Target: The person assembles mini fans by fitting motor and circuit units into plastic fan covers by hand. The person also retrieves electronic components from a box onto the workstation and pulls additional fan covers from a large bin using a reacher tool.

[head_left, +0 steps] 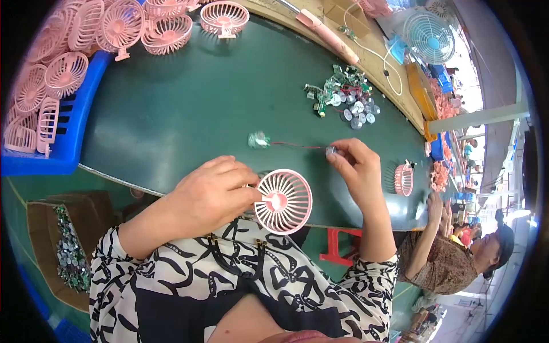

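in the head view, count the clock from the middle of the pink fan cage point(278, 201). the left hand point(214, 191) is at 9 o'clock, with its thumb and fingers pinched on the cage's edge. the cage is up at the near side of the green table point(189, 103). the right hand point(360, 171) is near 2 o'clock, pinching a little motor point(331, 151). a thin red wire point(297, 145) runs from there to a small green board point(259, 140) at 11 o'clock. the board is blurry, so i can't tell if it touches the table.

to do this well, i think the cage should be held softly, since its thin ribs look easy to bend. the wire looks almost straight, so don't tug; bring the motor closer to the board to make it loose. mind the pile of boards and motors point(343, 97) at 1 o'clock, because the wire could snag there.
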Available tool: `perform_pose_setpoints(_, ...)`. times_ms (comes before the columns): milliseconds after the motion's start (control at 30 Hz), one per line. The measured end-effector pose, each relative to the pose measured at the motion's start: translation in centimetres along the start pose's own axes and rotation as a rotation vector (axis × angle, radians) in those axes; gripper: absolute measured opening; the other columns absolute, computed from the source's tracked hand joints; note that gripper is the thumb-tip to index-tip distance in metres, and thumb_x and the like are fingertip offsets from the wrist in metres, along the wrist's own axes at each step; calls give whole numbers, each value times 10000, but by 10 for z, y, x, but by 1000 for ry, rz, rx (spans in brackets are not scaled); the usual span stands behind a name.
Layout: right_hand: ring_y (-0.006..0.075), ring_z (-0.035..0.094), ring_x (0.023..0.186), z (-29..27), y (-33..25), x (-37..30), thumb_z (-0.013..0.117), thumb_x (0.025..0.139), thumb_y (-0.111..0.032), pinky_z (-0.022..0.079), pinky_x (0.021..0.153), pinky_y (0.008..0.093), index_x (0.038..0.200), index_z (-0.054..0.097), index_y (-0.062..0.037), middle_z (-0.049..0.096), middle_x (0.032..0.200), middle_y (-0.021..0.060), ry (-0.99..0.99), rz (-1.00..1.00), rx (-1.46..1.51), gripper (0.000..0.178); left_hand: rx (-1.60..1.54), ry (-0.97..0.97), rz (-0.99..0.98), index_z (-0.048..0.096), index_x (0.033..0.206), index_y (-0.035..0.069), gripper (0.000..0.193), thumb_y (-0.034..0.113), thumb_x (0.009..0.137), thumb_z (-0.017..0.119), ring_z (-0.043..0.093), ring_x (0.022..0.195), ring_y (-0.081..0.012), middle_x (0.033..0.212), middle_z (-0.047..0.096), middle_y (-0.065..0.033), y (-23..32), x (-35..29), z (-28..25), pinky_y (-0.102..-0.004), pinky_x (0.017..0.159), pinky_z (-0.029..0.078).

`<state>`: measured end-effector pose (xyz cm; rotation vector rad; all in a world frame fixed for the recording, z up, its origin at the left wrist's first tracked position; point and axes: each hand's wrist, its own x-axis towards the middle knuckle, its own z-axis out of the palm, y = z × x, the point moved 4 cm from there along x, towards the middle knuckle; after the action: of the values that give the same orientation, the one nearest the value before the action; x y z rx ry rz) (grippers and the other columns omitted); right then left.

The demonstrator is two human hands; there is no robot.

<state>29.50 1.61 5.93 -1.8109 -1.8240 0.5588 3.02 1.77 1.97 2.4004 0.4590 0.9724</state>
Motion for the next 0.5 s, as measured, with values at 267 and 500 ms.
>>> perform_pose_setpoints(267,236,556,760,42,-61,-46,770,760,-195,412,643,367,972,640,-80,580,845,44,-20,-538,-445,274,-15,-22,-90,658,1008,64,277,51,742,732,612,1007,-306,1055,628,-109,-8,-7,11,-485,970,470)
perform_pose_setpoints(500,265,583,807,60,-69,-48,776,734,-140,443,677,381,1038,659,-70,624,911,58,-113,-546,-438,333,33,40,-63,666,984,62,265,54,732,746,622,991,-286,1021,635,-100,-10,-14,13,-455,944,491)
